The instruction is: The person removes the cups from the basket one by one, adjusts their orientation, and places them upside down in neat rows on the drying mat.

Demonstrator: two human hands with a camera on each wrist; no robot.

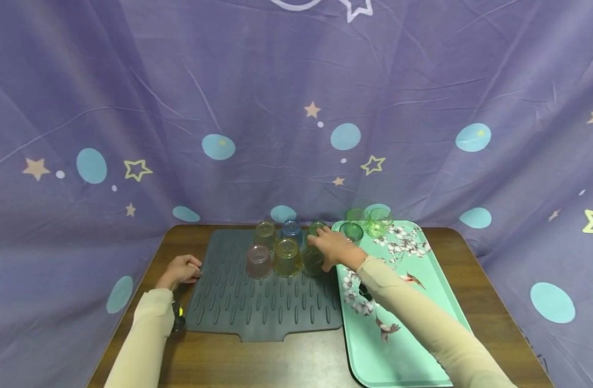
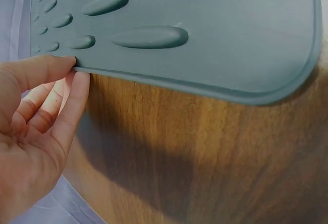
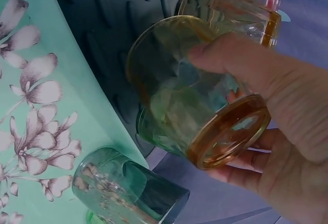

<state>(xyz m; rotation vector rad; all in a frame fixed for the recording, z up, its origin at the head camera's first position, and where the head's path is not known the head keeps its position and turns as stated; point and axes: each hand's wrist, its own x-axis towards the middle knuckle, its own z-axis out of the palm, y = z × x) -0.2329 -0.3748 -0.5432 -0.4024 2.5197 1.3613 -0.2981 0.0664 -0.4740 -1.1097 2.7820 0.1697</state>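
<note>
My right hand [image 1: 336,249] grips an amber-tinted glass [image 3: 169,75] turned base up at the right side of the dark grey ridged drying mat [image 1: 228,307]. Thumb and fingers wrap its sides in the right wrist view. On the mat beside it stand upside-down glasses: a yellow one [image 1: 287,260], a pink one [image 1: 259,262], a pale amber one [image 1: 265,233], a blue one [image 1: 291,230] and a green one [image 1: 317,227], partly hidden by the hand. My left hand [image 2: 38,106] pinches the mat's left edge, thumb above and fingers beneath.
Right of the mat lies a mint-green flowered tray [image 1: 374,361], bearing a dark green glass [image 1: 351,233] and light green glasses [image 1: 381,223] at its far end. Both rest on a brown wooden table [image 1: 209,358]. A purple patterned curtain [image 1: 277,108] hangs behind.
</note>
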